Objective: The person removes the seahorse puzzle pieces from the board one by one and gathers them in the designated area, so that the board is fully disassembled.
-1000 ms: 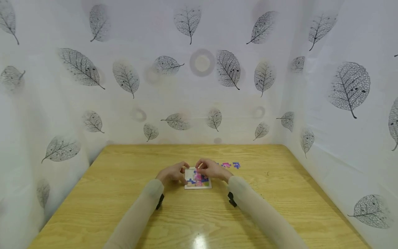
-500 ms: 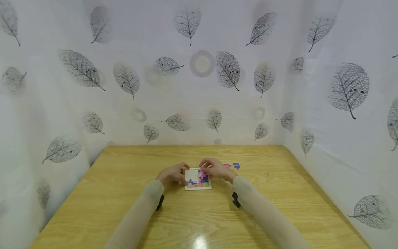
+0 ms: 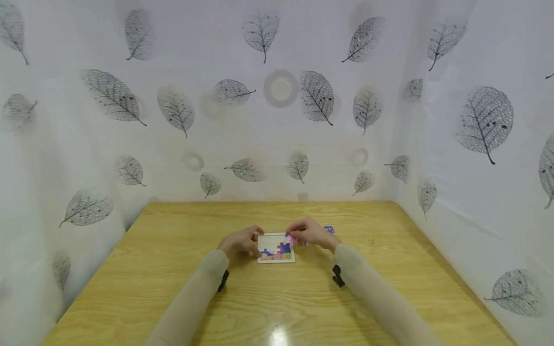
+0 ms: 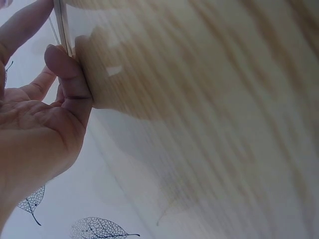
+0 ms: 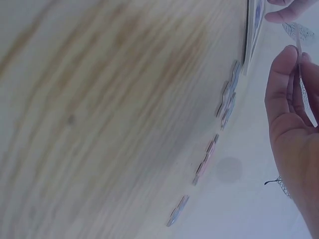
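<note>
A square puzzle tray [image 3: 268, 241] with a pale rim lies on the table, with joined blue, pink and yellow pieces [image 3: 283, 249] along its bottom and right. My left hand [image 3: 240, 241] holds the tray's left side, thumb low and fingers by the upper corner. In the left wrist view the thumb [image 4: 67, 72] touches the tray's edge. Above the tray's upper right corner, my right hand [image 3: 315, 234] pinches a pink puzzle piece [image 3: 292, 239] between thumb and fingers. The right wrist view shows that piece [image 5: 300, 62] edge-on, raised off the table.
Loose puzzle pieces lie in a row right of the tray: a blue one [image 3: 330, 229] shows past the right hand. The right wrist view has several, among them a pinkish one [image 5: 206, 158] and a bluish one [image 5: 178, 211]. A leaf-print curtain [image 3: 277, 139] surrounds the wooden table [image 3: 259, 302].
My right hand has moved right, from over the tray's middle to its upper right corner, carrying the pink puzzle piece. The left hand has stayed at the tray's left side.
</note>
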`<state>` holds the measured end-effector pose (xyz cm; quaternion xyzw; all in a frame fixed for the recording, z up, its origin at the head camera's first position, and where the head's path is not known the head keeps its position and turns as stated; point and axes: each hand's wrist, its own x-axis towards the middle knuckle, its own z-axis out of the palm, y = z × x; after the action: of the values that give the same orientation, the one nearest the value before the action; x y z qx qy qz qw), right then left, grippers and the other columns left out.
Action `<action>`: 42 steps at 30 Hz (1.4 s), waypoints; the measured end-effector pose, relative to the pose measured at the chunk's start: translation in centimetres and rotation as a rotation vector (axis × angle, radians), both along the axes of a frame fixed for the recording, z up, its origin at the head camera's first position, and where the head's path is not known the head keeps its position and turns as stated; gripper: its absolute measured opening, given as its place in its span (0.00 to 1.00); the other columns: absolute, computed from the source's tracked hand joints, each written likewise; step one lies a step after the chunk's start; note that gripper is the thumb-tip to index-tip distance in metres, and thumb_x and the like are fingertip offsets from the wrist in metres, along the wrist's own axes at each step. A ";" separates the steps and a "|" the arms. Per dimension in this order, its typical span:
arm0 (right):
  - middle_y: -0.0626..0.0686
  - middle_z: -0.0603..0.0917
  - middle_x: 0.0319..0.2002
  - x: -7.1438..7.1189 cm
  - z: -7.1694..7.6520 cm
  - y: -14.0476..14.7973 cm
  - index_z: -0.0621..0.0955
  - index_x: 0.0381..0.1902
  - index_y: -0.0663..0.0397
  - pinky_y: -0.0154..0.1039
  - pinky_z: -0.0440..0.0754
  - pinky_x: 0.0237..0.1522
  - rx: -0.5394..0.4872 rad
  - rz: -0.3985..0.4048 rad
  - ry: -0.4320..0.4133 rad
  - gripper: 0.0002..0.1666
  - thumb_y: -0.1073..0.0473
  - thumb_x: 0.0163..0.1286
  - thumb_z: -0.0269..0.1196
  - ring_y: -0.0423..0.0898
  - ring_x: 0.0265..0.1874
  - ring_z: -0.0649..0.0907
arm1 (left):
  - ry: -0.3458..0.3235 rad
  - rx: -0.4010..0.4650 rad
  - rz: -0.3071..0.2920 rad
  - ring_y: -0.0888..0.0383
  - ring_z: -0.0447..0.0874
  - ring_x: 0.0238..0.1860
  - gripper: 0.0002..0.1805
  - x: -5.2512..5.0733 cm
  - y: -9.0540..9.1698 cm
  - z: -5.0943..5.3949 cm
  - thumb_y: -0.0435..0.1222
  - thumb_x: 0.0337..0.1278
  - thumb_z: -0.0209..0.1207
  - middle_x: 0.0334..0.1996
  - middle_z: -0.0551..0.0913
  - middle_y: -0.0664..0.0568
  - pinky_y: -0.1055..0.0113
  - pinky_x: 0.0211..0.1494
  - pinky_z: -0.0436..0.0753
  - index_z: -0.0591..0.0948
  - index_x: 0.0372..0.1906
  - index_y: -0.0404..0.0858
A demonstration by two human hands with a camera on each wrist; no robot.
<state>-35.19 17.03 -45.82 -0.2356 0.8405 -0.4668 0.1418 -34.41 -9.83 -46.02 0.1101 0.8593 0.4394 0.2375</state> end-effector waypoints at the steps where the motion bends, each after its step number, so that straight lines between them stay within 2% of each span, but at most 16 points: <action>1: 0.56 0.85 0.39 0.0 0.0 0.2 0.84 0.48 0.59 0.42 0.82 0.33 0.000 0.006 0.011 0.12 0.63 0.72 0.58 0.47 0.28 0.81 | 0.000 0.004 0.000 0.56 0.66 0.34 0.40 0.0 0.0 -0.1 0.22 0.41 0.69 0.43 0.67 0.47 0.69 0.33 0.70 0.68 0.65 0.37; 6: 0.58 0.86 0.42 0.1 0.0 0.8 0.84 0.48 0.63 0.43 0.83 0.36 -0.009 0.028 0.019 0.12 0.64 0.69 0.61 0.52 0.34 0.84 | -0.004 0.023 -0.011 0.57 0.64 0.32 0.40 0.0 -0.1 -0.3 0.21 0.41 0.69 0.41 0.65 0.47 0.69 0.31 0.68 0.67 0.65 0.36; 11: 0.61 0.85 0.44 0.4 0.2 1.3 0.83 0.50 0.65 0.49 0.84 0.41 -0.028 0.025 -0.005 0.15 0.64 0.66 0.64 0.59 0.40 0.85 | -0.019 0.040 -0.011 0.57 0.64 0.31 0.41 -0.1 -0.2 -0.4 0.21 0.41 0.69 0.40 0.65 0.47 0.69 0.30 0.68 0.67 0.65 0.35; 20: 0.65 0.82 0.54 0.4 0.3 3.1 0.78 0.57 0.69 0.44 0.84 0.46 -0.031 0.017 -0.041 0.23 0.65 0.66 0.64 0.48 0.42 0.85 | -0.003 0.005 -0.008 0.56 0.67 0.33 0.41 -0.2 -0.1 -0.2 0.22 0.40 0.70 0.44 0.67 0.46 0.69 0.32 0.71 0.68 0.65 0.37; 29: 0.66 0.80 0.56 0.5 0.5 5.1 0.78 0.58 0.67 0.46 0.83 0.50 -0.014 0.035 -0.041 0.24 0.67 0.63 0.66 0.53 0.47 0.83 | 0.016 -0.026 -0.008 0.56 0.67 0.34 0.40 -0.2 0.0 0.0 0.24 0.42 0.70 0.45 0.68 0.45 0.69 0.33 0.71 0.68 0.65 0.38; 37: 0.66 0.81 0.55 0.7 0.0 6.3 0.78 0.56 0.70 0.41 0.81 0.51 0.030 0.014 -0.025 0.24 0.68 0.63 0.66 0.53 0.49 0.83 | 0.005 -0.022 -0.029 0.58 0.66 0.32 0.40 -0.3 0.0 -0.2 0.23 0.42 0.70 0.44 0.67 0.46 0.70 0.32 0.70 0.67 0.65 0.36; 42: 0.66 0.82 0.53 0.4 -0.3 6.9 0.78 0.55 0.71 0.40 0.82 0.51 0.050 0.003 -0.009 0.25 0.68 0.60 0.68 0.52 0.46 0.84 | 0.007 -0.028 -0.019 0.57 0.67 0.33 0.40 -0.3 0.1 -0.2 0.24 0.42 0.70 0.45 0.68 0.46 0.70 0.34 0.71 0.68 0.65 0.37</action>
<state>-34.76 23.89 -46.15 -0.2311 0.8510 -0.4464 0.1520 -34.71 -9.76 -46.17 0.1167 0.8652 0.4246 0.2400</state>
